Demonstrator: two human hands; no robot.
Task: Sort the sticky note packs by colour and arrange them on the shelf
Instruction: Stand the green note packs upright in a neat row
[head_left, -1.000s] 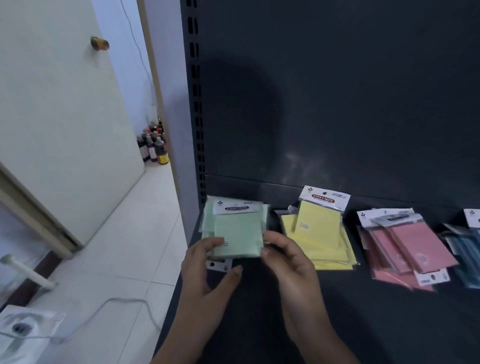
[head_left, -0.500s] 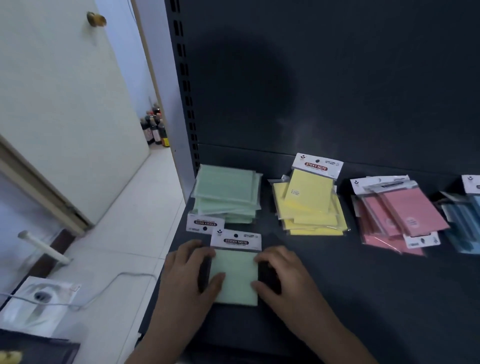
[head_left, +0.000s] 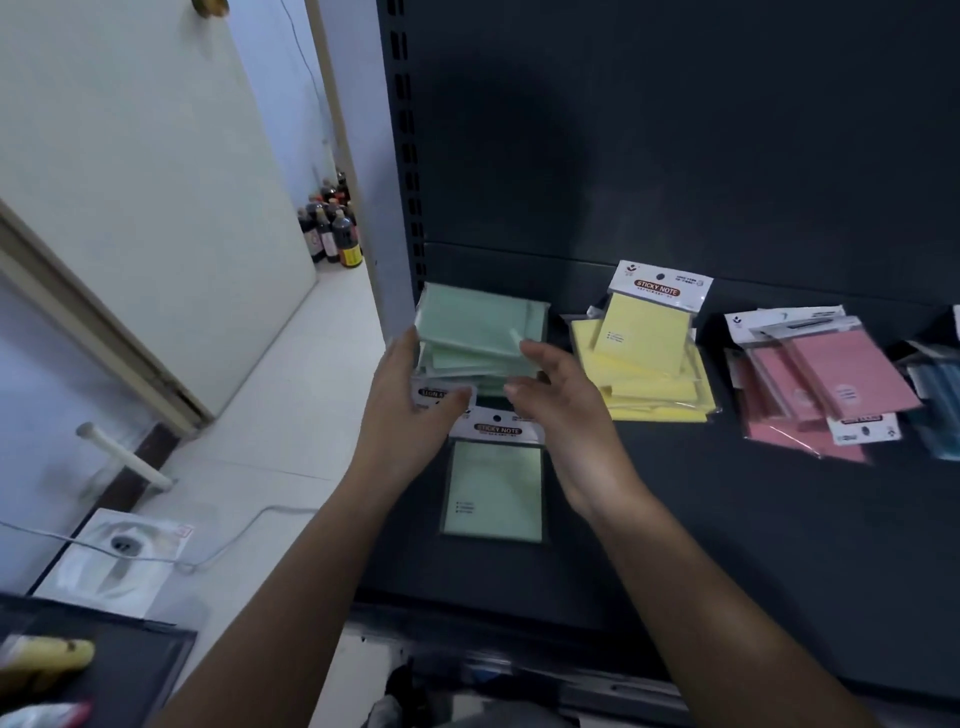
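Note:
One green sticky note pack (head_left: 493, 493) lies flat near the front of the dark shelf (head_left: 727, 545), with neither hand on it. Behind it is the green stack (head_left: 483, 322) at the shelf's left end. My left hand (head_left: 410, 400) holds the stack's left side, thumb over a label card at the front. My right hand (head_left: 566, 415) curls round its front right corner. To the right along the back lie a yellow stack (head_left: 644, 364), a pink stack (head_left: 831, 379) and blue packs (head_left: 940, 395), which the frame edge cuts off.
The shelf's slotted upright (head_left: 405, 156) and dark back panel rise behind the stacks. Left of the shelf is tiled floor with a white cable (head_left: 234, 530), a white package (head_left: 119, 561), several dark bottles (head_left: 332, 228) and a pale door (head_left: 156, 208).
Both hands let go of the single green pack, now lying on the shelf front, and moved back to the green stack, taking hold of it from either side.

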